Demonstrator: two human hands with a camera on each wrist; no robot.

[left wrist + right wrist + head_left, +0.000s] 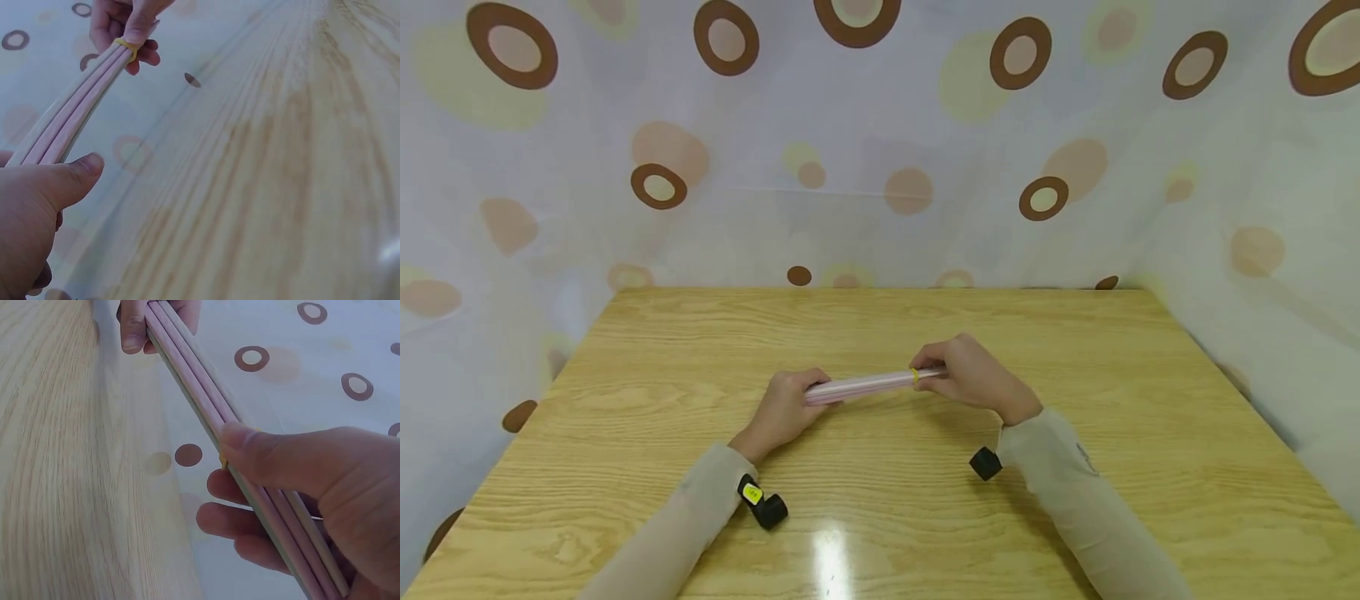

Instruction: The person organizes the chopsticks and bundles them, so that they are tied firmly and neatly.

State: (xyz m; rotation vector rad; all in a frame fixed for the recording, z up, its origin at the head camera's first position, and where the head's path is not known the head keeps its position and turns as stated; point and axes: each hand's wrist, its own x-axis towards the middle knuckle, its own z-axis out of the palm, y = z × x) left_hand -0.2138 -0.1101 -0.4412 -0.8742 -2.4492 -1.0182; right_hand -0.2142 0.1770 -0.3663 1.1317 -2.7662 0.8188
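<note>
A bundle of pink and pale grey chopsticks [865, 385] is held above the wooden table, slanting slightly upward to the right in the head view. My left hand [785, 408] grips its left end, the thumb lying along it in the left wrist view. Around the bundle, near its right end, sits a yellow rubber band [915, 377]. My right hand [973, 371] pinches the bundle right at this band, thumb on top and fingers beneath. In the right wrist view the thumb [250, 444] covers part of the band, and several chopsticks [187, 362] lie side by side.
The wooden table [880, 500] reaches back to a white curtain [850, 225] with brown and beige circles, which also hangs along both sides. Each sleeve bears a small black wrist camera, one at the left wrist [770, 510] and one at the right [985, 463].
</note>
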